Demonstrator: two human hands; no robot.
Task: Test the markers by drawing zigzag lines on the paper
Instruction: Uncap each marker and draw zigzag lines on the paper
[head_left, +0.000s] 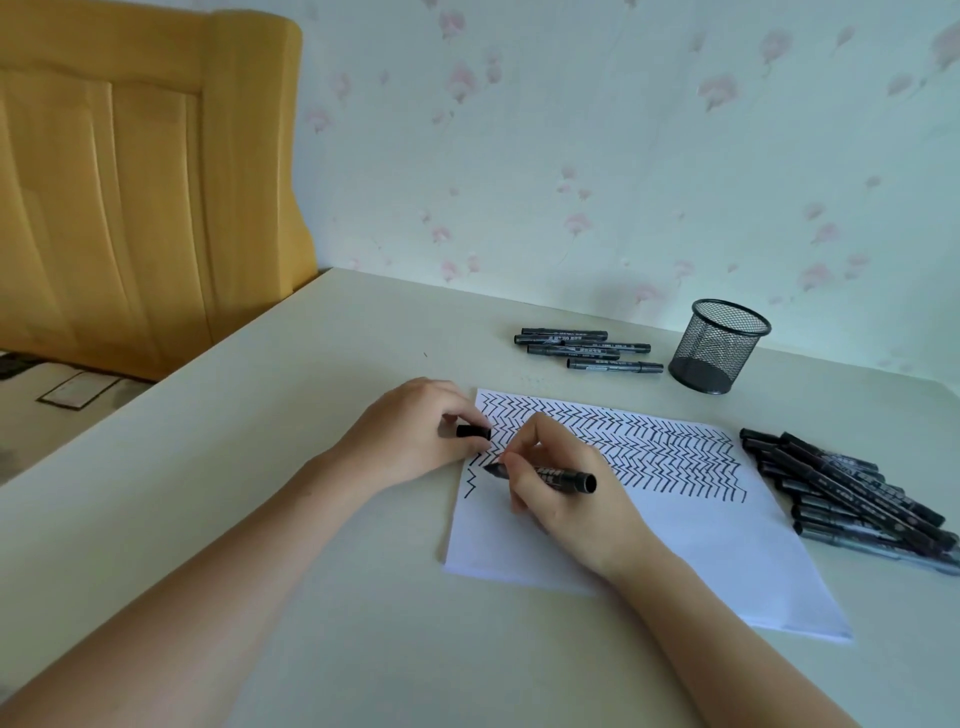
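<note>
While the right hand (558, 483) is gripping a black marker (545, 474) and the left hand (415, 431) is pinching its cap (472, 432), zigzags are filling the upper half of the white paper sheet (701, 551); a pile of markers (852, 493) is waiting.

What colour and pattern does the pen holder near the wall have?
The pen holder is black wire mesh, seen best in the head view.

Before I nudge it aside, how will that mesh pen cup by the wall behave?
The mesh pen cup looks empty and see-through, so probably light. It stands upright on a narrower base than its rim, so a high push may tip it; pushed low, it likely slides on the smooth table.
</note>
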